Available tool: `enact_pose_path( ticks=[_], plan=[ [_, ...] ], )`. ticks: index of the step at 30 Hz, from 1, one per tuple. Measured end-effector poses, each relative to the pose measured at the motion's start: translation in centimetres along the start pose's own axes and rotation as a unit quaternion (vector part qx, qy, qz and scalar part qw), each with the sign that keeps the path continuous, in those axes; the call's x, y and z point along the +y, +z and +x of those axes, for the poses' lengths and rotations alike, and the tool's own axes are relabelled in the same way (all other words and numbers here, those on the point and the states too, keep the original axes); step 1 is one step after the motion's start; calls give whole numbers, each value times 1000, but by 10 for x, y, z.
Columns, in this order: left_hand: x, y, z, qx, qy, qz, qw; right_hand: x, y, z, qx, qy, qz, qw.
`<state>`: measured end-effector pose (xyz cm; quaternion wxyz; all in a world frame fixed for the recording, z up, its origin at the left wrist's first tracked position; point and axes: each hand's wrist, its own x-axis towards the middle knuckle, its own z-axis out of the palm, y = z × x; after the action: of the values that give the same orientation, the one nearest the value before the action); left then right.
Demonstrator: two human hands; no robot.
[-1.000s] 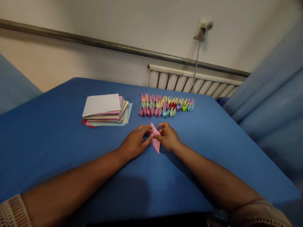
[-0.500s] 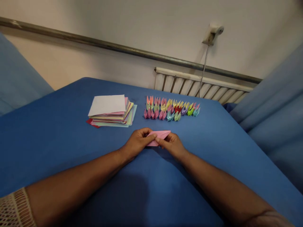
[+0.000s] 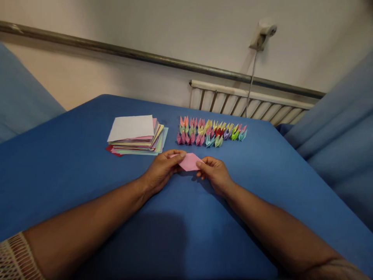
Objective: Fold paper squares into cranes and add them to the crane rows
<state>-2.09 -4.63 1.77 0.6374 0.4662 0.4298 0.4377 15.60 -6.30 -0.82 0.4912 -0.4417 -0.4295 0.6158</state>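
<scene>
A folded piece of pink paper (image 3: 190, 161) is stretched between my two hands, its flat middle showing. My left hand (image 3: 164, 168) pinches the left end, thumb on top and fingers behind. The right end is gripped between thumb and fingers of my right hand (image 3: 215, 173). Both tips of the paper are partly hidden by my fingers. Just beyond my hands stand rows of small folded paper figures (image 3: 200, 139) in pink, yellow, green, red, purple and blue.
A stack of coloured paper (image 3: 132, 130) with a white sheet on top lies left of the figures. Everything rests on a blue-covered table (image 3: 72, 171). Behind are a radiator (image 3: 227, 97), a metal pipe (image 3: 140, 53) and a wall socket with a cord (image 3: 260, 37). Blue curtains (image 3: 340, 132) hang at the sides.
My hands have moved apart and slightly away from me. The pink paper now shows a broad flat face with pointed ends, where before a slanted, narrower shape was visible between my thumbs.
</scene>
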Motion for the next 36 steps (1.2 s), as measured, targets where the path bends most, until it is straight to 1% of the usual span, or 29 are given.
enact_pose_path(
  ticks=[2,5,9,14,16,19,21,25,28,32,36],
  plan=[
    [-3,2,0,-28,-10,-36,999,1,0,1,31,-2,55,998],
    [-10,8,-2,-44,10,-4,999,3,0,3,48,-7,87,995],
    [-18,15,-3,-28,45,46,998,6,3,2,21,-4,56,998],
    [-16,9,0,-8,42,101,994,6,4,0,-20,-14,14,1000],
    [-15,6,1,-18,33,84,996,6,4,0,-31,-22,-1,999],
    [-13,3,2,-42,14,33,998,6,4,0,-39,-29,-12,999],
    [-12,2,2,-45,2,16,999,7,3,0,-42,-32,-10,999],
    [-12,2,2,-40,-7,31,999,6,2,-1,-49,-26,6,998],
    [-14,1,2,-33,-9,44,998,5,1,-1,-62,-34,6,997],
    [-16,1,2,-29,-9,39,999,7,2,1,-47,-52,-2,998],
    [-15,2,1,-37,-1,48,998,11,1,5,-18,-33,16,999]
  ],
)
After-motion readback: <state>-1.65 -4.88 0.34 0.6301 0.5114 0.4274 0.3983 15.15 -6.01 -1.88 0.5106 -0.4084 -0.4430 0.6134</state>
